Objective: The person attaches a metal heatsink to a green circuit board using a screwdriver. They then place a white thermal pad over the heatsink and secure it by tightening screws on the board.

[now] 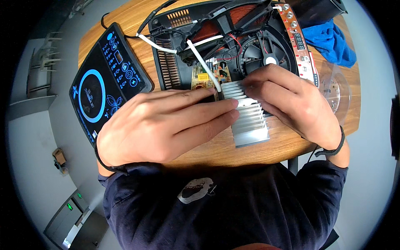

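Note:
A silver finned heat sink lies tilted between my hands, at the near side of an opened black appliance base. My left hand reaches in from the left, fingers long and close together, their tips on the heat sink's left edge; its thumb is hidden. Curled fingers of my right hand grip the heat sink's upper right fins. Just beyond the left fingers is a yellowish circuit board, partly covered. A white-sleeved cable runs down to the heat sink's upper end.
Inside the base sits a black fan, with a copper-coloured coil behind. A button-and-display board stands along the right. The glossy black cooktop panel lies left, a blue cloth far right, near a clear plastic dish.

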Demonstrator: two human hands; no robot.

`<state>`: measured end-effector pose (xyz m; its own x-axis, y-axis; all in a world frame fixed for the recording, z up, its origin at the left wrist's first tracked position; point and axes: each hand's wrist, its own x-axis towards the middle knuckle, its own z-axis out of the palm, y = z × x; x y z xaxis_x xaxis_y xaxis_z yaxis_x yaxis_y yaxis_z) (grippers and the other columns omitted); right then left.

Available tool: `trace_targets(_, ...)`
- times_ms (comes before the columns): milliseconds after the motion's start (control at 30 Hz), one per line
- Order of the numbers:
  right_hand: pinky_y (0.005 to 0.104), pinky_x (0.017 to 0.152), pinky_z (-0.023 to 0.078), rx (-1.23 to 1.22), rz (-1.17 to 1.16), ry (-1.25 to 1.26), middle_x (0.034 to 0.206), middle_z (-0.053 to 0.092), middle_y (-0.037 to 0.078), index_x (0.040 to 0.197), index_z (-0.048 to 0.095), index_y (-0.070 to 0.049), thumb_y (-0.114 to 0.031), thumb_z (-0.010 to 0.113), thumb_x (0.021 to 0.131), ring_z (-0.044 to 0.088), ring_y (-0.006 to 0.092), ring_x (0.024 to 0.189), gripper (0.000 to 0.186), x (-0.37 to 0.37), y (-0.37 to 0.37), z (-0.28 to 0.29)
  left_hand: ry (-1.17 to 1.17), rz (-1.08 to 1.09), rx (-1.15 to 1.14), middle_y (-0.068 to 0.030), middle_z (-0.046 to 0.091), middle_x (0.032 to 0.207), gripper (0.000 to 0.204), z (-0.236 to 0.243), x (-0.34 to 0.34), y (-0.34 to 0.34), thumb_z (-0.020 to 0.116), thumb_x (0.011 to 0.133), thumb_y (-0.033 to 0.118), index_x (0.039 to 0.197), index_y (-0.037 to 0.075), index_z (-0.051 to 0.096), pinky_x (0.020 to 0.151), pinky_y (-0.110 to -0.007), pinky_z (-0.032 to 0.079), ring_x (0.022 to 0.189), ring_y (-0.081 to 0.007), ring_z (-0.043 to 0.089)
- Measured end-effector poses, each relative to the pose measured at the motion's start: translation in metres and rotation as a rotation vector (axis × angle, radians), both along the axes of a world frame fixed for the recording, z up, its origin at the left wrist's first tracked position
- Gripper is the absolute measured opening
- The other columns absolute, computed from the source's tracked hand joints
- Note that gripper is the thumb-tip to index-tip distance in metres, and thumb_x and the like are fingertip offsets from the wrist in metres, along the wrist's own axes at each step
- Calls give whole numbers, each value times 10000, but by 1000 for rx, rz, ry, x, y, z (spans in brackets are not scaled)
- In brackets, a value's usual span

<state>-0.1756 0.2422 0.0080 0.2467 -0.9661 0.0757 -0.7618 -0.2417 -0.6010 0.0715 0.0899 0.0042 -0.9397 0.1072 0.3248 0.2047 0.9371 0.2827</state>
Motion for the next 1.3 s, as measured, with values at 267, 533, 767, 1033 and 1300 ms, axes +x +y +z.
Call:
trace_targets(267,404,942,583,-134,-57,20,1188,683,152,1134,714,18,1,745,889,705,329,1113,247,-5,7,-4,36,70,14,-163,807,1100,220,11,3,3,729,802,106,971,-8,812,832,-360,656,1029,-299,797)
trace_targets(533,326,773,570,-115,-547,184,949,721,86,1082,694,-24,-102,727,1005,716,195,844,115,-81,38,-4,54,198,120,-229,779,1155,205,13,-12,-7,815,815,-57,973,-36,686,838,-376,631,982,-333,791)
trace_targets(767,387,798,593,199,-772,426,1005,756,126,1213,652,-30,-144,754,983,732,272,902,276,-178,131,-22,-32,437,73,-248,720,1323,288,19,-25,-2,807,868,-26,1034,13,575,953,-405,590,1136,-366,752)
trace_targets(1033,401,876,593,334,-678,348,1025,752,136,1186,652,-37,9,855,790,732,292,971,447,-196,161,-48,-78,636,43,-187,641,1351,299,14,-18,-20,740,999,37,1236,-23,569,1016,-328,495,1119,-211,643)
trace_targets(1300,408,824,573,481,-758,330,944,722,124,1057,622,-28,29,855,746,714,298,917,393,-208,172,-45,-174,660,102,-198,565,1548,287,13,-33,-29,716,988,13,1245,-26,593,969,-372,546,1112,-244,669)
